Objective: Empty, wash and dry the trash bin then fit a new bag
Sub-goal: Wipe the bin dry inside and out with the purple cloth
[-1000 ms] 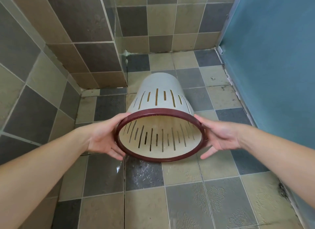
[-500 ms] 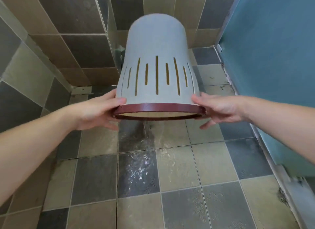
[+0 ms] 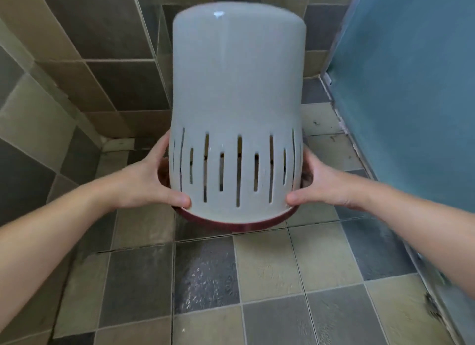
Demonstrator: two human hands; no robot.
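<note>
A grey plastic trash bin [image 3: 236, 87] with vertical slots near its dark red rim [image 3: 236, 225] is held upside down above the tiled floor, base up and tilted slightly away from me. My left hand [image 3: 151, 180] grips the rim on the left side, thumb pressed on the slotted wall. My right hand [image 3: 323, 182] grips the rim on the right, thumb likewise on the wall. The inside of the bin is hidden.
Wet patches glisten on the tiled floor [image 3: 205, 278] below the bin. A tiled wall [image 3: 77, 62] closes the left and back, with a corner jutting out behind the bin. A blue panel [image 3: 416, 87] stands along the right.
The bin has turned from mouth-facing-me to fully upside down and risen higher and closer. Water poured out half a second ago; now none is seen falling. Both hands kept their grip.
</note>
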